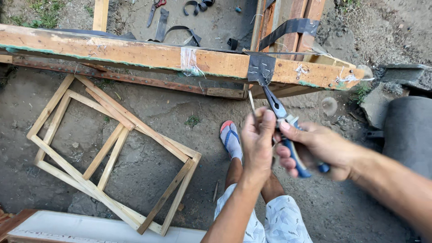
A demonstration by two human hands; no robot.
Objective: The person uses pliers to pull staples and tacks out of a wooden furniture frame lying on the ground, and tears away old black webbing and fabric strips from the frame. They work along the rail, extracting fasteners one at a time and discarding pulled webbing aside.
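Observation:
My right hand (317, 148) grips blue-handled pliers (288, 135), whose dark jaws point up at a black rubber patch (261, 68) stapled to a long wooden beam (135, 51). My left hand (257, 139) is closed beside the pliers' head and pinches a thin pale nail or strip (251, 101) that points up toward the beam. Both hands hover just below the beam's right part.
A slatted wooden frame (112, 148) lies on the dirt at left. My foot in a blue-strapped sandal (230, 138) stands below the beam. Red-handled scissors (155, 10) and black rubber strips (177, 31) lie beyond it. A white board (90, 227) is nearest, a grey drum (409, 135) at right.

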